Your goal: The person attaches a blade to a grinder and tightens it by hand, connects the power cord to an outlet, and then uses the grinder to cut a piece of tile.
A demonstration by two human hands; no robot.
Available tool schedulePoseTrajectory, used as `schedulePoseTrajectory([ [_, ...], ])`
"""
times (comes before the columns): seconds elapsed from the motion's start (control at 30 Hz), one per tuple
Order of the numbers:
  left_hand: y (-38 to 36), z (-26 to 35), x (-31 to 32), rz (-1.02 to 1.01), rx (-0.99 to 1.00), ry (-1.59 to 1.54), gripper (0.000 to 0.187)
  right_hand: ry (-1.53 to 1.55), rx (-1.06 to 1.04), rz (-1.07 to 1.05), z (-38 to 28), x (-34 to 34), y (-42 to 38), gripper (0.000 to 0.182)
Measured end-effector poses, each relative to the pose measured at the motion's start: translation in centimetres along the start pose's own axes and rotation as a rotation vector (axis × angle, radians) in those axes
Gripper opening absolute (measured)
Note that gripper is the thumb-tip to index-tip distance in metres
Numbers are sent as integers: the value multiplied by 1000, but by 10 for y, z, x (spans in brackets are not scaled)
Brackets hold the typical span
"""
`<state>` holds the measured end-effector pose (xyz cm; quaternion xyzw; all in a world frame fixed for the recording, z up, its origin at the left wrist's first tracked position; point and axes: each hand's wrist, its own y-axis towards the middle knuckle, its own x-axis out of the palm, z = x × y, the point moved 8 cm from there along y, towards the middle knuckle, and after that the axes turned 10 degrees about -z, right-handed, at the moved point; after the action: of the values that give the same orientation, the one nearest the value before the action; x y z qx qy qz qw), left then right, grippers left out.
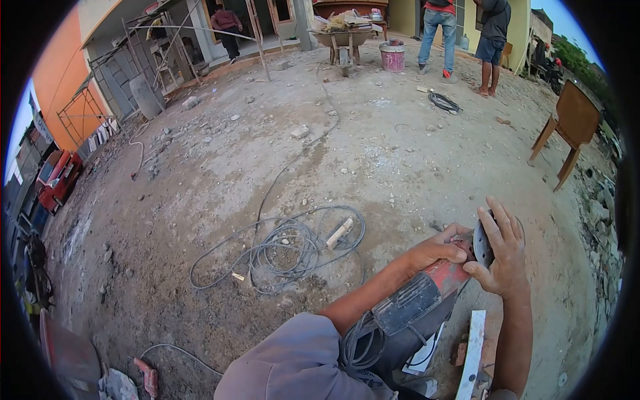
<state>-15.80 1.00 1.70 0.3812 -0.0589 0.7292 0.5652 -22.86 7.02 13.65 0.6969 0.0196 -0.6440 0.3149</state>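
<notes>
A red and black angle grinder (pixel 417 297) lies tilted across my lap, its disc end pointing up and away. My left hand (pixel 437 252) is wrapped round the gear head, the thumb lying across its top. At the front of the tool, my right hand (pixel 503 257) clasps the grinding disc (pixel 483 243), with long fingers over the disc's face and the thumb near its lower edge. Part of the disc is hidden behind these fingers. The grinder's cord (pixel 360 343) hangs in loops beside my knee.
A coiled grey cable (pixel 283 257) lies on the dirt ahead, near a wood scrap (pixel 340 233). A white strip (pixel 472 357) lies by my legs. A red drill (pixel 146 377) rests lower left. Beyond stand a brown chair (pixel 573 117), a wheelbarrow (pixel 343 40), a pink bucket (pixel 393 59), scaffolding and several people.
</notes>
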Motion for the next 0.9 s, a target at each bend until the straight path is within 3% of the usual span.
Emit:
schedulePoseTrajectory([
  [0.3, 2, -2, -2, 3, -29, 3, 67, -17, 85, 217, 6, 10, -10, 62],
  [0.9, 5, -13, -21, 44, -47, 55, 62, 76, 202, 244, 16, 21, -15, 59],
])
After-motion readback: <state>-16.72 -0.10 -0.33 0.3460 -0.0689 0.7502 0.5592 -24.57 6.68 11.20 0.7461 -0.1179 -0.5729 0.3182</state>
